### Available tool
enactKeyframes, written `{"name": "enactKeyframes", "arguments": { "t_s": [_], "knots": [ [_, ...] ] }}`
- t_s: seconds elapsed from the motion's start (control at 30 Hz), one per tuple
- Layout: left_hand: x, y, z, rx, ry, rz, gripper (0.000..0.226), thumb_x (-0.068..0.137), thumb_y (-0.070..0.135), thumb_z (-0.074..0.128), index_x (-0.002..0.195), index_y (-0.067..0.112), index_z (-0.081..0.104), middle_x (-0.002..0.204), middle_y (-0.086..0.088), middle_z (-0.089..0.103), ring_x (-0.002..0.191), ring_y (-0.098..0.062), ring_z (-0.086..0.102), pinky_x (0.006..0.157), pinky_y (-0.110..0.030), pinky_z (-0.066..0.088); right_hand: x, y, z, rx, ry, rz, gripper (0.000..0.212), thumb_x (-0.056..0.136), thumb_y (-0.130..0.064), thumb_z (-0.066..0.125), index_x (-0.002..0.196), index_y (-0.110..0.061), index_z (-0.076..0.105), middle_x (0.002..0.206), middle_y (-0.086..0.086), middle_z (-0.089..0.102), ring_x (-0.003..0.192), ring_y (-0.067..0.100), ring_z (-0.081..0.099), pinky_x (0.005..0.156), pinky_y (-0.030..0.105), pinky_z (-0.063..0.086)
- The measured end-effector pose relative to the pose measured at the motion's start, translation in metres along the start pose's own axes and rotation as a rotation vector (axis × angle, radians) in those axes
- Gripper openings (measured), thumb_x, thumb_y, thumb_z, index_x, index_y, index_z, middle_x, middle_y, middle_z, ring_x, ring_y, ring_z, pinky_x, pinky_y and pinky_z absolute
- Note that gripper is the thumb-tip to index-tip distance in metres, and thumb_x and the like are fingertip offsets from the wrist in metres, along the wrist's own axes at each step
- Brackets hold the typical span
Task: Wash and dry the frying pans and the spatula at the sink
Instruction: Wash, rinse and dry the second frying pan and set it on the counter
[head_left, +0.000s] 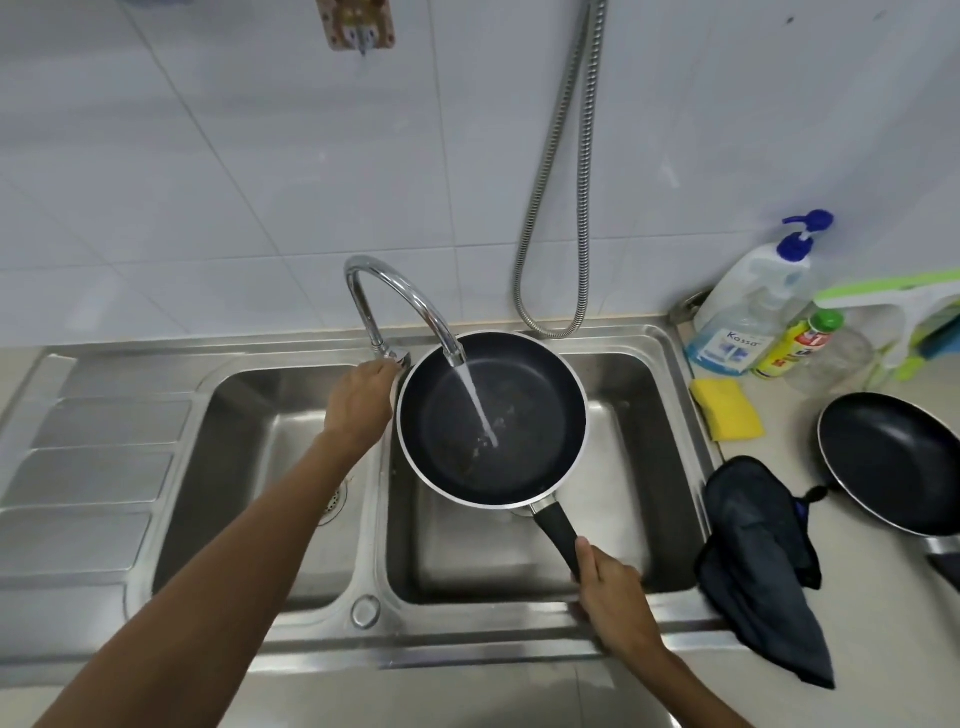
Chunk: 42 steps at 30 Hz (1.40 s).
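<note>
The right hand (610, 592) wraps its fingers round the black handle at five o'clock of the pan (493, 441), holding it over the sink's (641, 415) right basin under running water (478, 405). At nine o'clock, the left hand (361, 400) curls its fingers on the tap lever (399, 358). The second pan (893, 457) sits on the counter at three o'clock, past a dark cloth (758, 561).

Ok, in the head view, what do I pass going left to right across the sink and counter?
Drainboard → left hand at the tap → frying pan under the running water → right hand on its handle → yellow sponge → second frying pan on the counter.
</note>
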<state>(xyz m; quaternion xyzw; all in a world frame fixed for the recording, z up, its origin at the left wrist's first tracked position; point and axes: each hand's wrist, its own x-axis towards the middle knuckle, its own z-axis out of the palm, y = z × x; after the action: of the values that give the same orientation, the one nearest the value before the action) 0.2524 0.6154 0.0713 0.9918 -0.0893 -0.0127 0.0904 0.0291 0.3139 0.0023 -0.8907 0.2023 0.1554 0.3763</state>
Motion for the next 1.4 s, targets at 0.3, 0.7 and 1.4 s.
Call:
{"name": "enactKeyframes", "arguments": {
  "t_s": [0.3, 0.7, 1.4],
  "knots": [
    [0.024, -0.02, -0.016, -0.101, 0.073, 0.059, 0.037, 0.089, 0.02, 0.076, 0.124, 0.013, 0.065, 0.121, -0.011, 0.069, 0.103, -0.037, 0.069, 0.082, -0.051, 0.056, -0.005, 0.007, 0.001, -0.049, -0.015, -0.019, 0.048, 0.109, -0.039, 0.031, 0.083, -0.013, 0.062, 0.088, 0.015, 0.071, 0.085, 0.037, 0.061, 0.074, 0.037, 0.04],
    [0.086, -0.019, -0.023, 0.007, 0.07, 0.053, 0.022, 0.093, 0.026, 0.072, 0.105, 0.008, 0.072, 0.097, -0.014, 0.071, 0.088, -0.04, 0.069, 0.076, -0.05, 0.054, 0.003, 0.008, 0.002, -0.036, 0.009, 0.009, 0.05, 0.108, -0.042, 0.032, 0.089, -0.012, 0.067, 0.091, 0.014, 0.073, 0.088, 0.038, 0.062, 0.074, 0.035, 0.04],
    [-0.154, 0.18, 0.093, -1.476, -0.693, -1.007, 0.051, 0.083, 0.062, 0.074, 0.09, 0.012, 0.07, 0.081, -0.005, 0.074, 0.074, -0.021, 0.068, 0.071, -0.032, 0.056, -0.033, -0.034, 0.026, 0.166, -0.031, 0.094, 0.046, 0.106, -0.033, 0.029, 0.088, -0.016, 0.068, 0.089, 0.008, 0.072, 0.082, 0.023, 0.066, 0.078, 0.038, 0.054]
  ]
}}
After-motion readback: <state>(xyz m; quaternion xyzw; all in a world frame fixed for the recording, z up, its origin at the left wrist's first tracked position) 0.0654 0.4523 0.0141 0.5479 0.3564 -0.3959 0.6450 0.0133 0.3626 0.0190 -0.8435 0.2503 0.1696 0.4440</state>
